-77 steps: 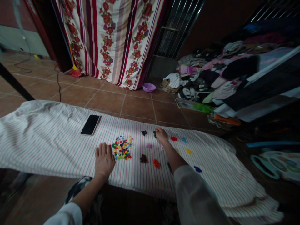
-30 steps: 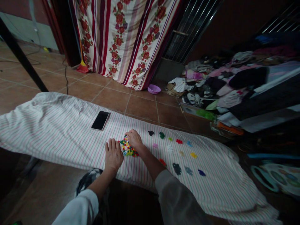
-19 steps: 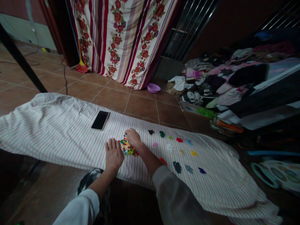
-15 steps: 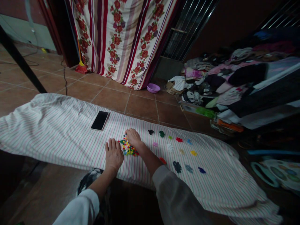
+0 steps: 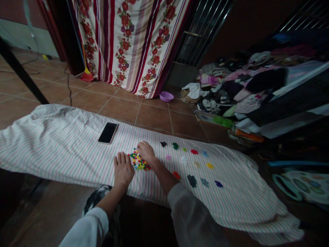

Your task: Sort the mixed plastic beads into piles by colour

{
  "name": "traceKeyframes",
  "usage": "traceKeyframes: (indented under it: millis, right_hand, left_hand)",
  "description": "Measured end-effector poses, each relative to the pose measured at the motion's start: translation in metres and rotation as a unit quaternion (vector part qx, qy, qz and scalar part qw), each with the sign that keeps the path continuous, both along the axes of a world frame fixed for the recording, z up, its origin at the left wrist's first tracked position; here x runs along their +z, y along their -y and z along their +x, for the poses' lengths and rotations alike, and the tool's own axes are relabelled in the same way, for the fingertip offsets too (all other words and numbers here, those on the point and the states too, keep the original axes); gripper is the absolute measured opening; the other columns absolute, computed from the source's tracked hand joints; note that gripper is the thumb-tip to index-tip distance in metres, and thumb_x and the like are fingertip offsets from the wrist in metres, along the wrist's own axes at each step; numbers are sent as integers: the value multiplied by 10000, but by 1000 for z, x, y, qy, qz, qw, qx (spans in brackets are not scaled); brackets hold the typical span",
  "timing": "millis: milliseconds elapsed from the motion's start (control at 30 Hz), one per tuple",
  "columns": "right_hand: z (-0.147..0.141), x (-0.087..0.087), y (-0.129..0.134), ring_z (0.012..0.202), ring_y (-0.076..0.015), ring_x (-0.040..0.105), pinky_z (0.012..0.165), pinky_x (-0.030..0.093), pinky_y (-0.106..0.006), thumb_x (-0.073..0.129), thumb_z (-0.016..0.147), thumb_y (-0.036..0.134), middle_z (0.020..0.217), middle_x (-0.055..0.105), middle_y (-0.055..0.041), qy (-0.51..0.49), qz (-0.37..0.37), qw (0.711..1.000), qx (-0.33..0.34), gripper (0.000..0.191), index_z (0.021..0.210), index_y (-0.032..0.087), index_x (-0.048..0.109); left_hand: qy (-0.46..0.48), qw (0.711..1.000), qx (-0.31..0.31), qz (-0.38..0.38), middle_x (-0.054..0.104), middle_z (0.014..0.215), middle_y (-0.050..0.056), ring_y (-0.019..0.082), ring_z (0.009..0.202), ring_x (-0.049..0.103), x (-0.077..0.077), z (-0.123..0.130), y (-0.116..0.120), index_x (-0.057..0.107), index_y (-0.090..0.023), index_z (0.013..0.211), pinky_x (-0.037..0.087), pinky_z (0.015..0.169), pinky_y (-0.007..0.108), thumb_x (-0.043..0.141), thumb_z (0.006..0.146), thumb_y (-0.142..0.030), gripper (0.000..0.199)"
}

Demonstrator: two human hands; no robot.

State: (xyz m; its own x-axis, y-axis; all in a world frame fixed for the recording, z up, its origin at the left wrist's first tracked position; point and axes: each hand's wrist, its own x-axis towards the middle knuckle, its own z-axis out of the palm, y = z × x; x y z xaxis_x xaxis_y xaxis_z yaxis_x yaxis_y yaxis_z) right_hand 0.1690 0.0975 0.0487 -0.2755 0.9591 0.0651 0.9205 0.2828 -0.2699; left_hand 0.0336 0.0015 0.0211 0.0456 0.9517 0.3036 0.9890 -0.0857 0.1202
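Observation:
A mixed pile of tiny coloured pieces [image 5: 140,161], perhaps beads or small bricks, lies on the striped cloth [image 5: 72,147]. My left hand [image 5: 123,168] rests flat against the pile's left side, fingers stretched out. Over the pile's upper right edge, my right hand [image 5: 146,151] has its fingers bent down and drawn together; whatever sits between the fingertips is hidden. To the right are small single-colour heaps, among them a black heap [image 5: 163,144], a dark green heap [image 5: 175,146], a red heap [image 5: 194,151], an orange heap [image 5: 176,175] and a dark grey heap [image 5: 192,180].
A phone [image 5: 108,133] lies on the cloth left of the pile. Beyond the cloth, a purple basin [image 5: 166,96] and a red broom [image 5: 87,76] stand on the tiled floor by a floral curtain [image 5: 123,44]. Heaped clothes [image 5: 231,82] fill the right side.
The whole view has shifted slightly, so things appear a little further left. Both hands keep nearly the same places at the pile, the right fingers moving only slightly.

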Motion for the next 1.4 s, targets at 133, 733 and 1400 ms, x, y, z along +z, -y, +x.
traceKeyframes:
  millis: [133, 733, 1400]
  right_hand:
    - [5, 3, 6, 938, -170, 549, 876, 409, -277, 552, 884, 173, 952, 621, -47, -36, 21, 999, -16, 100, 935, 197, 634]
    - [45, -2, 26, 947, -162, 569, 885, 418, -252, 469, 843, 109, 980, 641, -48, -101, 34, 992, -74, 244, 986, 202, 643]
    - [175, -10, 18, 950, -203, 640, 917, 487, -339, 426, 762, 118, 992, 714, -105, -221, 122, 913, -321, 363, 983, 158, 711]
  left_hand:
    - [-11, 1000, 2, 7, 518, 1370, 237, 373, 1329, 430, 0, 0, 0, 568, -40, 1241, 318, 1096, 541, 375, 876, -224, 452]
    - [9, 1000, -10, 24, 530, 1335, 255, 377, 1304, 439, 1, -1, 1, 578, -27, 1200, 333, 1067, 538, 373, 862, -231, 445]
    - [21, 999, -12, 35, 548, 1316, 255, 367, 1308, 441, -3, -2, 1, 578, -33, 1188, 331, 1074, 540, 386, 836, -233, 449]
